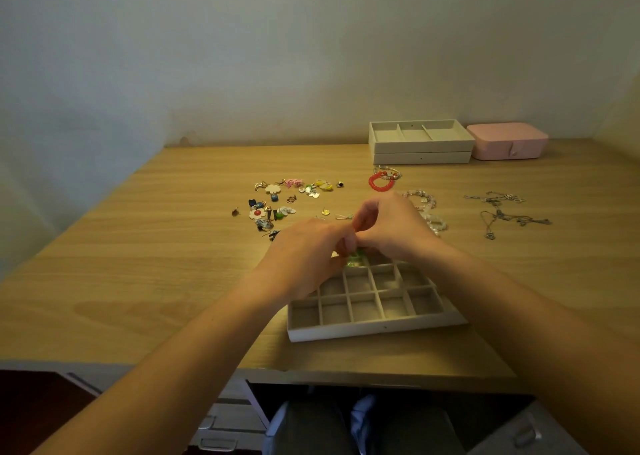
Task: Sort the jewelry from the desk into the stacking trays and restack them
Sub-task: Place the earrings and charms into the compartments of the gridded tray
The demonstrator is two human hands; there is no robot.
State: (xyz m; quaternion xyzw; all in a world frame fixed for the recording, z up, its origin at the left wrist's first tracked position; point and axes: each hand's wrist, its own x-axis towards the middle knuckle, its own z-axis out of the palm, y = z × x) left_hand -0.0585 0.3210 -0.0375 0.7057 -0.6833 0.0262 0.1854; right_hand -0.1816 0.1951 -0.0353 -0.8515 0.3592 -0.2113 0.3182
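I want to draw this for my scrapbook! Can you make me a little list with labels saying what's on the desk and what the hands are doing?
Front tray: gridded tray, near cells empty
Hands: left hand and right hand meet fingertip to fingertip over the tray's far cells
Held: small green piece at the left hand's fingertips; right hand's grip unclear
Back right: two stacked trays, pink box beside them
Loose: earring pile, red bracelet, clear bead strands, silver chains
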